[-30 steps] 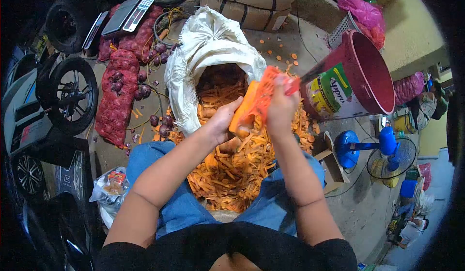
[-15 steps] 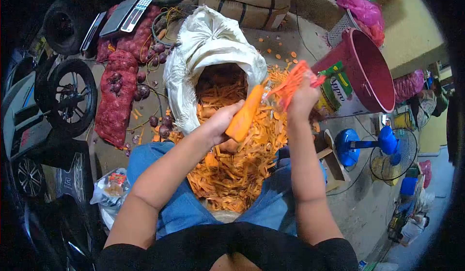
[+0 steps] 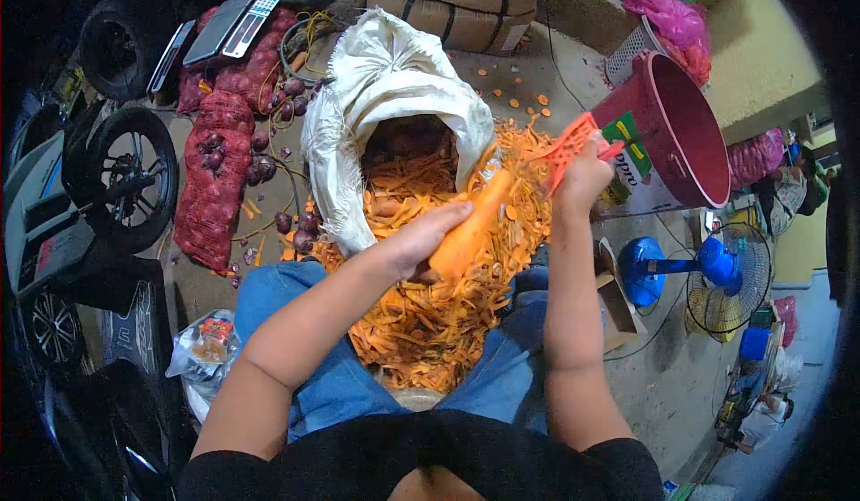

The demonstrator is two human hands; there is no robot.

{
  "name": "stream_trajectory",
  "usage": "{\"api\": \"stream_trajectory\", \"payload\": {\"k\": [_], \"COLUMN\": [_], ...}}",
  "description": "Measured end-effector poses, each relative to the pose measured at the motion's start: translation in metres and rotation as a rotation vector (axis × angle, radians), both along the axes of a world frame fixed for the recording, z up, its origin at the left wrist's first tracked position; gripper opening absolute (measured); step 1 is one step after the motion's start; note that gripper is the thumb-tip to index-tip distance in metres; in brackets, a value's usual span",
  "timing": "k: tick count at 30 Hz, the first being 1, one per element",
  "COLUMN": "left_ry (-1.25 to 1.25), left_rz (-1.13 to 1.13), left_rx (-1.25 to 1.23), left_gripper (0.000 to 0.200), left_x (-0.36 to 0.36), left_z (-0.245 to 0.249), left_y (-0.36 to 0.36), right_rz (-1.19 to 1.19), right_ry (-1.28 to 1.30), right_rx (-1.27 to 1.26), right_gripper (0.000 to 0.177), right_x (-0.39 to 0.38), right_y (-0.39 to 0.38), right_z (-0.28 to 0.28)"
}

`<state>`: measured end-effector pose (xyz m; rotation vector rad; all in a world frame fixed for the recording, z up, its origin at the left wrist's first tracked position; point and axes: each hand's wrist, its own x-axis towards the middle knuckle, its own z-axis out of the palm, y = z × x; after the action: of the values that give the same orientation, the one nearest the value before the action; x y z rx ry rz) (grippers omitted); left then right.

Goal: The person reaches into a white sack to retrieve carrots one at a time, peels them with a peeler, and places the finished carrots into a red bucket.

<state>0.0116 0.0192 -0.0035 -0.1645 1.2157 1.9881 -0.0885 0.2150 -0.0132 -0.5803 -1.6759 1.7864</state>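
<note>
My left hand (image 3: 425, 241) is closed around the thick lower end of a carrot (image 3: 475, 228), which tilts up and to the right. In my right hand (image 3: 582, 177) is an orange-red plastic peeler (image 3: 570, 150), held to the right of the carrot and apart from it. Beneath both hands spreads a heap of carrot peelings (image 3: 430, 322), reaching down between my knees. Just beyond them, a white woven sack (image 3: 399, 80) lies with its mouth toward me, with peelings and carrots inside.
A large red bucket (image 3: 703, 129) leans at the right, near a blue fan (image 3: 645, 268). Red net bags of onions (image 3: 215, 178) lie at the left, beside a motorcycle wheel (image 3: 134, 178). A scale (image 3: 235, 30) rests on the onion bags. Strapped cardboard boxes (image 3: 457, 8) stand behind.
The peeler in my right hand has moved right, away from the carrot. The carrot has turned slightly and shifted a little to the right and down in my left hand.
</note>
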Motion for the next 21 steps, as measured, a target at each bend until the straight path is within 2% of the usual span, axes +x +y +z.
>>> {"api": "stream_trajectory", "payload": {"k": [1, 3, 4, 5, 8, 9, 11, 13, 15, 16, 18, 20, 21], "left_ry": [-0.061, -0.1, -0.139, -0.192, -0.246, -0.248, -0.119, -0.107, -0.092, -0.115, -0.162, -0.091, -0.16], "left_rz": [0.042, 0.056, 0.069, 0.206, 0.267, 0.267, -0.005, -0.064, -0.116, -0.093, -0.05, 0.003, 0.078], "left_rx": [0.078, 0.122, 0.163, 0.182, 0.184, 0.184, 0.144, 0.142, 0.13, 0.128, 0.131, 0.132, 0.157], "left_gripper": [0.034, 0.033, 0.032, 0.032, 0.032, 0.032, 0.032, 0.035, 0.037, 0.037, 0.036, 0.036, 0.036], "left_x": [-0.004, -0.01, -0.012, -0.012, -0.012, -0.012, -0.011, -0.003, -0.002, -0.003, -0.006, -0.014, -0.017], "left_z": [-0.008, -0.009, -0.009, -0.003, -0.01, -0.009, -0.004, -0.004, -0.004, -0.005, -0.009, -0.018, -0.014], "left_y": [-0.001, -0.004, -0.005, 0.002, 0.006, 0.005, -0.002, 0.0, -0.002, -0.002, -0.001, -0.004, -0.005], "right_rz": [0.152, 0.368, 0.401, 0.435, 0.502, 0.502, 0.32, 0.073, -0.122, -0.12, -0.009, 0.226, 0.347], "right_ry": [0.13, 0.056, 0.06, 0.063, 0.091, 0.063, 0.103, -0.055, -0.084, -0.084, 0.068, 0.14, 0.163], "right_rx": [-0.094, 0.104, 0.148, 0.192, 0.228, 0.209, 0.354, 0.39, 0.31, 0.306, -0.017, 0.061, 0.051], "right_gripper": [0.018, 0.019, 0.018, 0.016, 0.018, 0.019, 0.019, 0.018, 0.016, 0.016, 0.016, 0.016, 0.016], "right_x": [0.02, 0.049, 0.062, 0.07, 0.07, 0.069, 0.049, 0.026, 0.003, 0.003, 0.01, 0.028, 0.043], "right_y": [-0.028, -0.058, -0.072, -0.082, -0.086, -0.084, -0.065, -0.038, -0.013, -0.013, -0.02, -0.038, -0.056], "right_z": [0.026, 0.041, 0.038, 0.036, 0.009, 0.017, 0.008, 0.022, 0.011, 0.009, 0.012, 0.017, 0.027]}}
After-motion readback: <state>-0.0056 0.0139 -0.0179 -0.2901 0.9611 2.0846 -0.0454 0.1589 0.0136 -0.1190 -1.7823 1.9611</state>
